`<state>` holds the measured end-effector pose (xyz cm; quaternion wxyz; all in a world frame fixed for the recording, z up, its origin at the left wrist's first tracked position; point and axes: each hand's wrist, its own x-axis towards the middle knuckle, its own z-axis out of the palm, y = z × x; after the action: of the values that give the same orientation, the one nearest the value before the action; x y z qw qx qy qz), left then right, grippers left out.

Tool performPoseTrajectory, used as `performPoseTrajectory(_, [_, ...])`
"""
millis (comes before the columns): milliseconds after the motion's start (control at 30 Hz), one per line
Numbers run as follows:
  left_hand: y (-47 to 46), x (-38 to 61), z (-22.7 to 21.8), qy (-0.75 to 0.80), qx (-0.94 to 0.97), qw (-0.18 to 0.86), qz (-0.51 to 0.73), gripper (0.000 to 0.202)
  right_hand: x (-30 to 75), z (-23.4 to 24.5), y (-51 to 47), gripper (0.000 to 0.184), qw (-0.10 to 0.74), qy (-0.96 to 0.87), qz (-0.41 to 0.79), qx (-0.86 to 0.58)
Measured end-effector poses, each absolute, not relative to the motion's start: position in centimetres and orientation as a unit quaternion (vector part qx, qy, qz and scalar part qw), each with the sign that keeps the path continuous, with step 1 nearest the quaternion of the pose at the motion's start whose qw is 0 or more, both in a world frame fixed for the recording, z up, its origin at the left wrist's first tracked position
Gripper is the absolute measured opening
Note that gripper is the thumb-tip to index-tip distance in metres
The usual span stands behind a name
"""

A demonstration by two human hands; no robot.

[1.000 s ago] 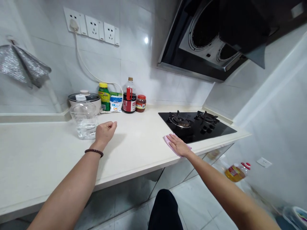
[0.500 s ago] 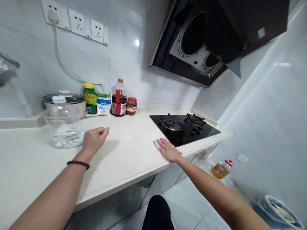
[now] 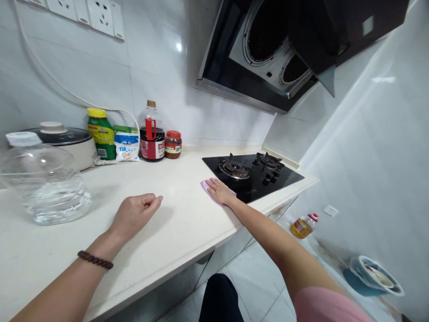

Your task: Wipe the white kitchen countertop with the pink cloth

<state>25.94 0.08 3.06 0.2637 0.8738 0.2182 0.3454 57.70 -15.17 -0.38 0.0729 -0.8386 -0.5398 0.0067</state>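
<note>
Right hand (image 3: 219, 191) open and flat on a pink cloth (image 3: 206, 188) against the black gas hob's (image 3: 284, 179) corner, left hand (image 3: 134, 214) loosely clenched and empty on the countertop (image 3: 181, 210), farther away.

Left hand (image 3: 136, 214): bare, palm down, closed in a loose fist with the fingers (image 3: 150, 201) curled inward. Left wrist (image 3: 109, 243): fitted with a dark brown beaded bracelet (image 3: 95, 260). Right hand (image 3: 219, 191): bare, lying flat, palm down, digits extended and close together. Right forearm (image 3: 264, 232): bare, running diagonally up from the lower right, with a pink short sleeve (image 3: 326, 306) at the upper arm. Left forearm (image 3: 56, 286): bare, entering from the lower left. Both hands well apart.
</note>
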Motion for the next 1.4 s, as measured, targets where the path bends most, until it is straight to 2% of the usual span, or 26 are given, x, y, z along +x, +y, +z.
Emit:
performPoseTrajectory(467, [-1.1, 26.7, 2.3, 0.180, 0.905, 0.266, 0.278, 0.045, 64.3, -0.7, -2.7, 0.069, 0.066, -0.557, -0.012, -0.828])
performPoseTrajectory(767, [-1.3, 26.8, 2.5, 0.160, 0.920, 0.238, 0.266, 0.043, 67.1, -0.7, 3.0, 0.062, 0.060, -0.571, -0.019, -0.819])
performPoseTrajectory(1067, [-0.4, 26.7, 2.9, 0.188, 0.913, 0.219, 0.289, 0.043, 66.3, -1.0, 2.5, 0.064, 0.057, -0.558, -0.015, -0.828])
performPoseTrajectory(1400, [0.8, 26.3, 3.7, 0.227, 0.894, 0.221, 0.317, 0.042, 60.7, -1.2, -3.3, 0.068, 0.054, -0.580, -0.008, -0.813])
